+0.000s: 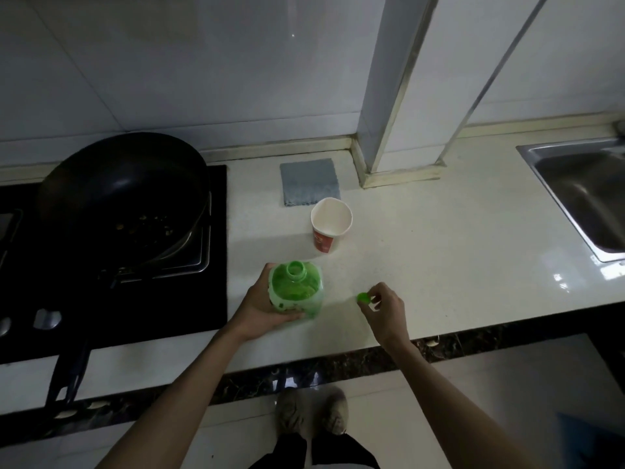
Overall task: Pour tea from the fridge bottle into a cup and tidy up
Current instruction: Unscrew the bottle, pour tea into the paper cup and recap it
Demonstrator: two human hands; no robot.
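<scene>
The bottle [295, 292] is seen from above, upright on the white counter [439, 252], near its front edge. It is of clear green plastic with a squarish, rounded body, a pale printed label around its lower part and a round open neck; its contents cannot be made out through the tinted wall. It is gripped by the left hand [260, 308], whose palm lies against the bottle's left side while the fingers are wrapped under and around the near side, closed firmly on the label.

The cap [363, 297], a small round green plastic piece, is pinched between the thumb and fingertips of the right hand [384, 311], just to the right of the bottle and low over the counter; whether it touches the surface cannot be told. The other fingers of that hand are curled loosely inward.

Behind the bottle, a paper cup [330, 222] stands upright, apart from it, white and smooth inside, red on the outside, with its rim slightly out of round. A grey, napped square cloth [309, 181] lies flat just behind the cup. To the left, a black wok [125, 184] with scraps in it sits on a dark glass hob [216, 299]. At the far right a steel sink [581, 184] is set into the speckled, glossy counter.
</scene>
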